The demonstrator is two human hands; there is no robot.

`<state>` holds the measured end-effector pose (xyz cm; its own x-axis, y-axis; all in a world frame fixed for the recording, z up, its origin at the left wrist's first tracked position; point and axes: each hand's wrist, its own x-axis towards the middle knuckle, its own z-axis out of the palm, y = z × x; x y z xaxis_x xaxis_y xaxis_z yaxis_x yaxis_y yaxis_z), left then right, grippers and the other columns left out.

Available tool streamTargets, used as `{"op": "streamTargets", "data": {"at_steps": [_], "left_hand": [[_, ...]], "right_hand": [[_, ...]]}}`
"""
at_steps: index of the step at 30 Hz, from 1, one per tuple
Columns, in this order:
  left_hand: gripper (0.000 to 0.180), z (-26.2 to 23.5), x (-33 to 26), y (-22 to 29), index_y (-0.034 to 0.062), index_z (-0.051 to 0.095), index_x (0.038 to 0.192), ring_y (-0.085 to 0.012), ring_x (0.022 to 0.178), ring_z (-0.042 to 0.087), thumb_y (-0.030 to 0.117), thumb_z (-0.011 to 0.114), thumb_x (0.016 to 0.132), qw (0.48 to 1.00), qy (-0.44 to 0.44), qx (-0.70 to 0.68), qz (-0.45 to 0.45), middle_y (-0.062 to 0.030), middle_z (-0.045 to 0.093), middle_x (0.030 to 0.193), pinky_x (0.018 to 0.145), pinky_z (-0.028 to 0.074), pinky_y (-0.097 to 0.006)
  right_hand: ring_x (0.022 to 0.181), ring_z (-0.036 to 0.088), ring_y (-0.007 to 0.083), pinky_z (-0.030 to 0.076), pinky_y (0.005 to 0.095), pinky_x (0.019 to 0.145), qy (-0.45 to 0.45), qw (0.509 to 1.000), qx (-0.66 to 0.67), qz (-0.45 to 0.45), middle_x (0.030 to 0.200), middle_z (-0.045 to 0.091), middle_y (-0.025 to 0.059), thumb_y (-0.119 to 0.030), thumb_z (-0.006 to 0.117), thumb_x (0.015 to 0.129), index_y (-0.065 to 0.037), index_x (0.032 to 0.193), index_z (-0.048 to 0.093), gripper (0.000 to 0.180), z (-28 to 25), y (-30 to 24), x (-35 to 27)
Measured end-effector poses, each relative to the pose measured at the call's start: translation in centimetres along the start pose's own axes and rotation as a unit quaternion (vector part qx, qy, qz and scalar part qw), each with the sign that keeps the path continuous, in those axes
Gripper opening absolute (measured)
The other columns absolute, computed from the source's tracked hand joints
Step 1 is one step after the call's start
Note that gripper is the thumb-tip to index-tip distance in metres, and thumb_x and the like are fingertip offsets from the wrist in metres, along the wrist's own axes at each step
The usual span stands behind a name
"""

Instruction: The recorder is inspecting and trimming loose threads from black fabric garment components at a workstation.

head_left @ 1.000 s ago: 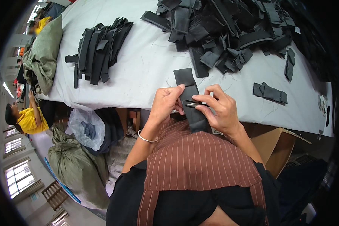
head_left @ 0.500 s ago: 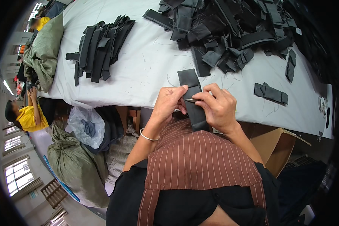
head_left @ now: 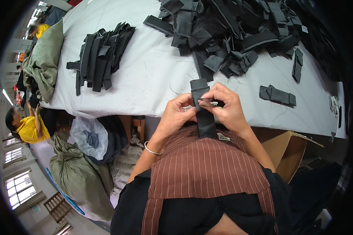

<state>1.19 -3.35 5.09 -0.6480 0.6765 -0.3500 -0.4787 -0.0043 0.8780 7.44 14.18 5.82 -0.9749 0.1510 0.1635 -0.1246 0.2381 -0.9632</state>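
Note:
A black fabric strip (head_left: 205,120) stands up in front of my apron, running from my lap to above the table edge. My left hand (head_left: 175,114) pinches its left edge between thumb and fingers. On the strip's right side, my right hand (head_left: 229,109) is closed around small thread snips (head_left: 212,102) with metal blades and a dark handle, their tip against the fabric. Past the strip's top end lies a large loose pile of similar black strips (head_left: 219,35). A neater stack of black strips (head_left: 100,58) rests to the left.
Two single strips (head_left: 277,95) (head_left: 297,65) lie on the white-covered table (head_left: 145,78) at the right. Below the table edge are a cardboard box (head_left: 282,150), a clear plastic bag (head_left: 89,137) and a tied green sack (head_left: 78,176). A person in yellow (head_left: 33,127) is at far left.
The strip's upper end now looks narrower and folded. My right hand has turned, showing more of the snips. The table scene has shifted slightly left in the view.

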Motion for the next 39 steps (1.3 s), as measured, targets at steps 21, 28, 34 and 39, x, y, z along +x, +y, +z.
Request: {"op": "streamTargets", "data": {"at_steps": [21,28,34,39], "left_hand": [[0.042,-0.1,-0.3,-0.1,-0.0022,0.049,0.127,-0.0089,0.08,0.063,-0.004,0.05,0.085,0.999,-0.001,-0.046,-0.018,-0.0083,0.065,0.101,0.064,0.053,-0.021],[0.05,0.1,-0.1,0.4,0.0006,0.042,0.133,-0.0106,0.085,0.064,-0.006,0.048,0.084,0.997,0.0,-0.069,-0.028,-0.0101,0.063,0.109,0.065,0.056,-0.022],[0.042,0.2,0.1,0.2,0.0022,0.043,0.133,-0.0111,0.086,0.063,0.009,0.05,0.092,0.999,-0.029,-0.015,-0.022,-0.0079,0.064,0.106,0.067,0.054,-0.023],[0.033,0.6,0.2,0.4,0.0041,0.053,0.121,-0.0085,0.081,0.061,0.026,0.047,0.097,0.997,-0.009,-0.067,-0.042,-0.0033,0.063,0.097,0.065,0.053,-0.024]], "right_hand": [[0.068,0.06,0.0217,0.045,0.0315,0.058,0.199,0.965,-0.171,-0.009,0.08,0.06,0.0048,-0.003,0.065,0.076,-0.007,0.087,0.061,0.012,-2.3,0.6,1.6],[0.065,0.06,0.0156,0.047,0.0269,0.059,0.108,0.983,-0.147,-0.016,0.075,0.063,0.0036,-0.012,0.074,0.074,-0.005,0.087,0.064,0.017,-1.6,0.5,0.6],[0.065,0.061,0.0193,0.045,0.0281,0.057,0.074,0.99,-0.121,0.001,0.075,0.064,0.0071,-0.005,0.065,0.075,-0.004,0.085,0.064,0.01,-1.0,0.7,1.0],[0.062,0.059,0.0231,0.043,0.031,0.055,0.068,0.98,-0.175,-0.064,0.072,0.06,0.0087,0.002,0.06,0.071,-0.002,0.083,0.06,0.012,-1.2,0.2,1.7]]}}
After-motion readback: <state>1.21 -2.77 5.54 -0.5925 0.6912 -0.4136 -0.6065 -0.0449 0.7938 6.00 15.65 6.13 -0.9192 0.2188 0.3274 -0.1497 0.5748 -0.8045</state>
